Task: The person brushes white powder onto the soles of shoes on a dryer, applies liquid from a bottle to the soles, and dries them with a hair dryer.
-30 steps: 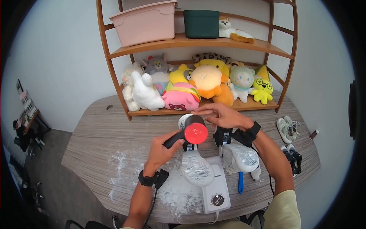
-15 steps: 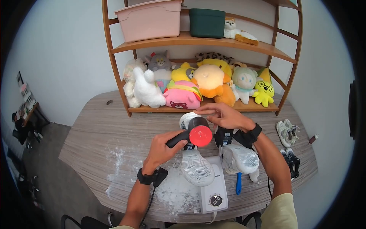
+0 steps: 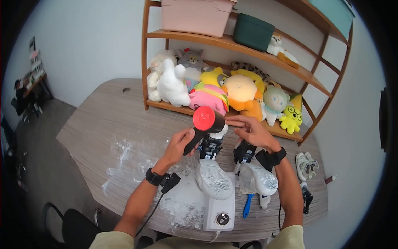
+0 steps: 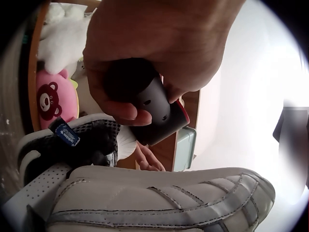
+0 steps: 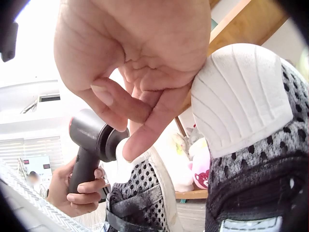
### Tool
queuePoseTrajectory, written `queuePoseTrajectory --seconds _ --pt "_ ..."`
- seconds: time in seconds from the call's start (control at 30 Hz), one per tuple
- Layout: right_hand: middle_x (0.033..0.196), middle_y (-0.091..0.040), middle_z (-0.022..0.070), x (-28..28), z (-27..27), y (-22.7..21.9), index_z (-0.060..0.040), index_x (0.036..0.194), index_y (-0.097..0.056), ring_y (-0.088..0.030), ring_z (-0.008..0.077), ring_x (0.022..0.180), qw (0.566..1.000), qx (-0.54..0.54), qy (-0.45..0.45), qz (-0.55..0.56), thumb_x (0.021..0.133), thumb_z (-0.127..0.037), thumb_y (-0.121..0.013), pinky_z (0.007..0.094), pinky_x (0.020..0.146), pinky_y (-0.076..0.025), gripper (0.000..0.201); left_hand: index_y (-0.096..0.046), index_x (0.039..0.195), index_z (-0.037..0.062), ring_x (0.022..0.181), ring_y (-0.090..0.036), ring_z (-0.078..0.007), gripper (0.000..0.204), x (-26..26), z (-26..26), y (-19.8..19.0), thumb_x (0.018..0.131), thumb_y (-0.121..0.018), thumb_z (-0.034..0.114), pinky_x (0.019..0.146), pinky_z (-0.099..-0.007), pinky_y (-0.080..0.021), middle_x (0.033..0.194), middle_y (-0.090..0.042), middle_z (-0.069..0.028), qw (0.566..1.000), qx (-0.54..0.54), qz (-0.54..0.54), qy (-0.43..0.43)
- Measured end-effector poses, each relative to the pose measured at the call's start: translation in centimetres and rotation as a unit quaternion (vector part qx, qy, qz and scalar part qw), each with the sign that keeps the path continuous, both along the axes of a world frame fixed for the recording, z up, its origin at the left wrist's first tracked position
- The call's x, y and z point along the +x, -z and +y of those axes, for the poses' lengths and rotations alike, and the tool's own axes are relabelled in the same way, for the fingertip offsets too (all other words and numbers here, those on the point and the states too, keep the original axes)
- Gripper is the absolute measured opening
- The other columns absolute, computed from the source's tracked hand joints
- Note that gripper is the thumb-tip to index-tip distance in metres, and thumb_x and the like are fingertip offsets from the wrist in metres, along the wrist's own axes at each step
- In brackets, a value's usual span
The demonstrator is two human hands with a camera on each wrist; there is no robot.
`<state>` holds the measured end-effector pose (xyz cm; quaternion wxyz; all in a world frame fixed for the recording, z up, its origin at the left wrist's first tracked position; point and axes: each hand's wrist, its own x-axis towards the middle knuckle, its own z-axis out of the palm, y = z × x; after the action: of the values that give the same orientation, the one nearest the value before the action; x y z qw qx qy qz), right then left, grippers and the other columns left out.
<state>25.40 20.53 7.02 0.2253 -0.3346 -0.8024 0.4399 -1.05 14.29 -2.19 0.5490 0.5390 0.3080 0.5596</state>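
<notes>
In the head view my left hand (image 3: 178, 145) grips the handle of a black hair dryer (image 3: 217, 123) with a red rear end. Its nozzle faces the white sole end of a black mesh shoe (image 3: 211, 145). My right hand (image 3: 257, 132) reaches over a second black mesh shoe (image 3: 244, 152) with extended fingers; in the right wrist view its fingertip (image 5: 130, 152) lies at the first shoe's white end, contact unclear. Two white shoes (image 3: 215, 179) (image 3: 263, 179) show their soles nearer the body, around a white heating unit (image 3: 217, 212) reading 48°C.
A blue-handled brush (image 3: 247, 206) and a white tube (image 3: 264, 201) lie right of the unit. White residue (image 3: 178, 207) covers the table's left front. Behind stands a wooden shelf (image 3: 224, 40) with plush toys (image 3: 209, 97) and bins. More shoes (image 3: 306, 166) are at the right.
My left hand has swung the dryer upward and turned it, its red end now higher and further left. My right hand stays beside the nozzle. The head view has tilted and shifted.
</notes>
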Motion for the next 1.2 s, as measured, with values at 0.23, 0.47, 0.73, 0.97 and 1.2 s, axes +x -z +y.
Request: queuePoseTrajectory --seconds 0.23,0.47,0.73,0.97,1.2 --pt "0.132 -0.058 0.0059 -0.5 -0.9 -0.7 0.0014 0.133 -0.047 -0.059 0.0062 0.099 1.0 -0.017 0.02 0.001 0.087 0.007 -0.047 0.0232 0.068 -0.054 0.046 -0.056 0.099 0.0051 0.051 -0.05 -0.0082 0.052 -0.2 0.3 1.0 0.099 -0.038 0.054 0.046 -0.0233 -0.039 0.073 -0.055 -0.0019 0.983 -0.122 -0.129 0.045" --pt "0.133 -0.058 0.0046 -0.4 -0.5 -0.3 0.0007 0.134 -0.046 -0.057 0.0045 0.091 1.0 -0.011 0.016 0.008 0.089 0.007 -0.047 0.0223 0.067 -0.053 0.045 -0.054 0.104 0.006 0.052 -0.045 -0.0074 0.056 0.0 -0.3 2.5 0.098 -0.034 0.058 0.048 -0.0229 -0.036 0.073 -0.051 -0.0007 0.955 -0.193 -0.208 0.086" --pt "0.133 -0.059 0.0031 -0.4 -0.5 -0.5 0.0005 0.134 -0.047 -0.058 0.0039 0.092 1.0 0.0 0.019 -0.012 0.091 0.004 -0.047 0.02 0.067 -0.05 0.043 -0.053 0.097 0.0066 0.049 -0.045 -0.0075 0.059 1.0 -1.6 5.6 0.096 -0.036 0.062 0.047 -0.0228 -0.038 0.073 -0.055 -0.0039 0.933 -0.253 -0.251 0.04" --pt "0.134 -0.058 0.0035 -0.8 -0.8 -0.6 -0.0003 0.136 -0.047 -0.058 0.0031 0.089 0.999 0.017 0.029 -0.033 0.091 0.003 -0.049 0.0196 0.067 -0.051 0.045 -0.052 0.093 0.0059 0.046 -0.044 -0.0071 0.056 0.8 -2.7 8.3 0.096 -0.039 0.06 0.042 -0.0194 -0.037 0.072 -0.054 -0.0048 0.894 -0.326 -0.3 0.063" --pt "0.134 -0.057 0.0042 -0.7 -0.6 -0.5 0.0001 0.137 -0.045 -0.058 0.0049 0.094 0.999 0.02 0.027 -0.036 0.092 0.001 -0.05 0.0201 0.068 -0.051 0.045 -0.053 0.09 0.005 0.047 -0.044 -0.007 0.054 0.5 -4.0 10.3 0.096 -0.039 0.057 0.041 -0.0192 -0.035 0.07 -0.052 -0.003 0.856 -0.4 -0.321 0.07"
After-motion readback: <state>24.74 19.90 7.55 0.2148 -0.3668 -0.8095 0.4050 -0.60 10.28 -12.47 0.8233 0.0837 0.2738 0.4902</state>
